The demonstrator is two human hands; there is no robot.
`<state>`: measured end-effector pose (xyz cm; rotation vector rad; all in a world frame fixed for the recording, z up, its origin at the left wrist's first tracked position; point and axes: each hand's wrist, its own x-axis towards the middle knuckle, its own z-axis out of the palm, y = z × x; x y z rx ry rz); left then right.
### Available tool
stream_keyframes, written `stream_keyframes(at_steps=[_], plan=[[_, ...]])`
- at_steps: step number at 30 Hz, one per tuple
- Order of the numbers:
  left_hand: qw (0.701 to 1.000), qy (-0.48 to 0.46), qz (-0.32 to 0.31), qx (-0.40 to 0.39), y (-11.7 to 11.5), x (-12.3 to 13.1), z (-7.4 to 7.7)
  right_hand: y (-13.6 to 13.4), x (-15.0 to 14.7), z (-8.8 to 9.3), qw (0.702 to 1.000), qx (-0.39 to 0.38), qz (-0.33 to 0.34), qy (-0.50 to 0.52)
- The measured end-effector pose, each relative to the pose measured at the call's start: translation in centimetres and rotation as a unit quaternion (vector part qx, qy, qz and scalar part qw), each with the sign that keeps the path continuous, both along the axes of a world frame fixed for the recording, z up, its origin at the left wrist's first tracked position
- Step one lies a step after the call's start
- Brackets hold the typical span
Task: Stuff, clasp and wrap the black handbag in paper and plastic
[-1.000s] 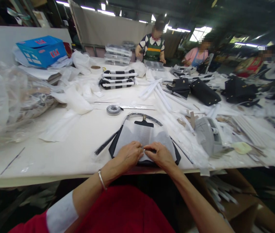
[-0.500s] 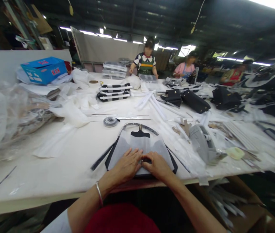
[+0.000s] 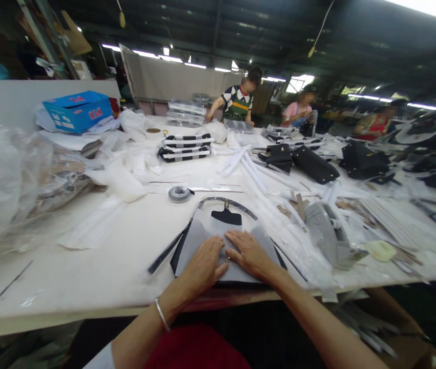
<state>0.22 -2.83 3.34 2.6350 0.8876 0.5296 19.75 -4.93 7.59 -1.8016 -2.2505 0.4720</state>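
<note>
Head | left hand (image 3: 203, 265), right hand (image 3: 251, 254) — grips flat, holding nothing | bag (image 3: 201, 231) — grey-wrapped, black-edged

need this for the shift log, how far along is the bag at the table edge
Done: the bag lies flat at the edge of the table, a paper sheet laid over its front. In hand: the left hand and right hand press flat on that sheet, side by side. Left, probably: the black tab and strap lie uncovered.
</note>
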Motion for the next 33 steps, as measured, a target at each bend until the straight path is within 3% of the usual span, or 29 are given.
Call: stream_keyframes(at_steps=[2, 4, 9, 12, 14, 20, 24, 27, 30, 33], plan=[[1.000, -0.004, 0.019, 0.017, -0.1, -0.1, -0.2, -0.6, 0.4, -1.7, 1.000, 0.014, -0.006, 0.000], [0.999, 0.025, 0.005, 0.036, -0.1, 0.1, 0.6, -0.9, 0.5, -2.3, 1.000, 0.015, -0.002, -0.003], [0.975, 0.180, -0.114, 0.068, 1.3, 2.0, 5.7, -0.5, 0.7, -2.1, 1.000, -0.002, 0.005, -0.014], [0.974, 0.185, -0.112, 0.074, 3.1, 3.5, 7.2, -0.5, 0.7, -2.0, 1.000, -0.002, 0.004, -0.016], [0.979, 0.166, -0.082, 0.090, 4.1, 4.2, 6.6, -0.5, 0.6, -2.0, 1.000, 0.002, 0.007, -0.009], [0.986, 0.128, -0.005, 0.106, 4.7, 3.2, 2.0, -0.7, 0.3, -2.5, 0.999, 0.029, -0.018, 0.022], [0.988, 0.106, 0.024, 0.112, 4.3, 2.8, 1.2, -0.4, 0.7, -2.4, 0.995, 0.032, -0.032, 0.089], [0.989, 0.087, 0.044, 0.114, 4.2, 3.0, 1.2, 0.4, 1.3, -0.7, 0.987, -0.014, -0.053, 0.150], [0.989, 0.071, 0.056, 0.116, 4.3, 3.2, 1.0, 2.3, 1.9, 2.2, 0.977, -0.071, -0.086, 0.180], [0.990, 0.060, 0.054, 0.118, 4.3, 3.2, 0.8, 5.6, 2.1, 5.2, 0.985, -0.110, -0.095, 0.096]])
